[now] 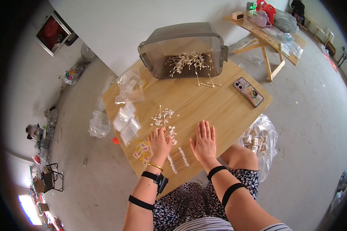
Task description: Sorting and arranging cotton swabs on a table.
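Palm down at the near left of the table, my left hand point(159, 145) has its fingers forward and slightly apart. Its thumb and index finger are beside a small bunch of cotton swabs point(171, 134); the fingertips' contact with them is partly hidden. My right hand point(205, 145) lies flat on the wood, fingers stretched out, holding nothing. Between my wrists is a neat row of cotton swabs point(178, 160). A loose heap of swabs point(164, 117) lies beyond my left hand. Small yellow and white printed slips point(142, 151) are scattered left of it.
On the wooden table point(216, 104), a grey translucent bin point(154, 63) lies tipped, with swabs spilling out. Clear plastic bags point(126, 123) are at the left edge, a phone point(249, 91) at the right. A bag of small packs point(258, 140) sits beside my knee. Another table point(293, 57) stands behind.
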A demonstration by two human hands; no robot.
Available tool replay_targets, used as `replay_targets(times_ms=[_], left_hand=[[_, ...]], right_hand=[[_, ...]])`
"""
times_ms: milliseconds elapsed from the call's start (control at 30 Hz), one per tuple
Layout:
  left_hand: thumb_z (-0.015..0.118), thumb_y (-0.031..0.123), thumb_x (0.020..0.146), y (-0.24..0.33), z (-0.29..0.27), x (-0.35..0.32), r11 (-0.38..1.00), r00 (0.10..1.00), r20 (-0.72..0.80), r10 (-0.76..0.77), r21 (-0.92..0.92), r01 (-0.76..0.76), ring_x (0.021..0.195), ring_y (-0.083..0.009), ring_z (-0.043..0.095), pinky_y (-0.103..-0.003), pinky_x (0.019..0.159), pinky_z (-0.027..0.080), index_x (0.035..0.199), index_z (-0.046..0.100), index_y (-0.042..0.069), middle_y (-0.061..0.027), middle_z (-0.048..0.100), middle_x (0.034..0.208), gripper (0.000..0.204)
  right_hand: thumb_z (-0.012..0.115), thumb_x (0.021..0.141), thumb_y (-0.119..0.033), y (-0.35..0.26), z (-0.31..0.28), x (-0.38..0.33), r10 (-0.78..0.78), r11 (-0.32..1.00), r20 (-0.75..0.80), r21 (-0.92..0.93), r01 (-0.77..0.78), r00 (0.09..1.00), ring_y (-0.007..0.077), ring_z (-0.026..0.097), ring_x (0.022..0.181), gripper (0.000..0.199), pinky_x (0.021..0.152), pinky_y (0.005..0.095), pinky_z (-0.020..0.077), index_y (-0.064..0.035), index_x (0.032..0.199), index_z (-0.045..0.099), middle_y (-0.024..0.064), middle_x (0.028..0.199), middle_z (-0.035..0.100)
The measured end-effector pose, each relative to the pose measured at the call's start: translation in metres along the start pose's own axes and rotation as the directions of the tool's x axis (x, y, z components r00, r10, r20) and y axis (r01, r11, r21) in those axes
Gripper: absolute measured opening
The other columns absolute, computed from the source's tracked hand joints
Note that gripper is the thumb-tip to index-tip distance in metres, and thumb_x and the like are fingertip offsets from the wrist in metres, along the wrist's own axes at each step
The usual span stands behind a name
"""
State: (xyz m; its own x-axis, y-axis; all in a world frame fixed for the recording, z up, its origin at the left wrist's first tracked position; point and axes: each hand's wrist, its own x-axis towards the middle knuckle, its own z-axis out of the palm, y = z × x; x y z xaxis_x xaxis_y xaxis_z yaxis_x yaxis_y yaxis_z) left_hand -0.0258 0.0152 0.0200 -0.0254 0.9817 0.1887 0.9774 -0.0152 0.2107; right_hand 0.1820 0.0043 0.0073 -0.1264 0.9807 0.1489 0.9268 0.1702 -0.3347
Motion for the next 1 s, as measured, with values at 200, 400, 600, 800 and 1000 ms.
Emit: replay_targets(times_ms=[200, 400, 600, 800, 1000], left_hand=[[0.071, 0.014, 0.086, -0.019, -0.007, 0.005, 0.933, 0.993, 0.122, -0.001, -0.357, 0.045, 0.102, -0.0273, 0.063, -0.042, 0.092, 0.047, 0.111, 0.067, 0.011, -0.0067, 0.066, 0.104, 0.025], [0.065, 0.017, 0.094, -0.011, -0.026, 0.004, 0.823, 0.971, 0.229, -0.071, -0.536, 0.187, 0.110, -0.0270, 0.064, -0.043, 0.102, 0.046, 0.114, 0.070, 0.007, -0.0104, 0.068, 0.110, 0.023], [0.044, 0.055, 0.103, 0.014, 0.009, -0.034, 0.992, 0.987, 0.129, 0.099, -0.089, -0.088, 0.154, -0.0393, 0.016, -0.054, 0.125, 0.012, 0.155, 0.025, -0.007, -0.0257, 0.021, 0.164, 0.083], [0.035, 0.067, 0.101, 0.015, 0.012, -0.016, 1.000, 0.971, 0.239, 0.007, 0.004, -0.008, 0.158, -0.0384, 0.000, -0.057, 0.126, -0.001, 0.160, 0.005, -0.007, -0.0252, 0.004, 0.169, 0.099], [0.033, 0.067, 0.101, 0.018, 0.008, -0.032, 0.996, 0.955, 0.290, 0.068, 0.029, -0.079, 0.158, -0.0387, -0.001, -0.056, 0.126, 0.000, 0.161, 0.005, -0.006, -0.0250, 0.003, 0.169, 0.099]], right_hand=[[0.049, 0.101, -0.042, -0.001, -0.003, 0.000, -0.003, 1.000, 0.003, 0.002, 0.003, 1.000, 0.0301, 0.018, 0.156, 0.073, 0.128, 0.0483, 0.0112, 0.0009, 0.157, 0.031, 0.0165, 0.165, 0.028], [0.049, 0.101, -0.042, 0.004, -0.001, -0.001, 0.002, 1.000, -0.002, 0.001, -0.002, 1.000, 0.0299, 0.018, 0.156, 0.073, 0.128, 0.0482, 0.0112, 0.0005, 0.157, 0.031, 0.0164, 0.165, 0.027], [0.050, 0.100, -0.041, 0.000, 0.000, 0.000, -0.008, 1.000, -0.014, 0.010, 0.009, 1.000, 0.0299, 0.018, 0.156, 0.073, 0.128, 0.0482, 0.0114, 0.0001, 0.157, 0.032, 0.0165, 0.165, 0.027], [0.050, 0.100, -0.043, 0.000, -0.002, 0.000, -0.012, 1.000, -0.022, 0.003, 0.012, 1.000, 0.0298, 0.020, 0.156, 0.073, 0.128, 0.0490, 0.0122, 0.0009, 0.156, 0.034, 0.0170, 0.164, 0.030], [0.052, 0.099, -0.042, 0.002, -0.002, -0.001, -0.004, 1.000, -0.007, -0.001, 0.004, 1.000, 0.0299, 0.019, 0.156, 0.074, 0.128, 0.0488, 0.0116, 0.0003, 0.156, 0.033, 0.0168, 0.164, 0.029]])
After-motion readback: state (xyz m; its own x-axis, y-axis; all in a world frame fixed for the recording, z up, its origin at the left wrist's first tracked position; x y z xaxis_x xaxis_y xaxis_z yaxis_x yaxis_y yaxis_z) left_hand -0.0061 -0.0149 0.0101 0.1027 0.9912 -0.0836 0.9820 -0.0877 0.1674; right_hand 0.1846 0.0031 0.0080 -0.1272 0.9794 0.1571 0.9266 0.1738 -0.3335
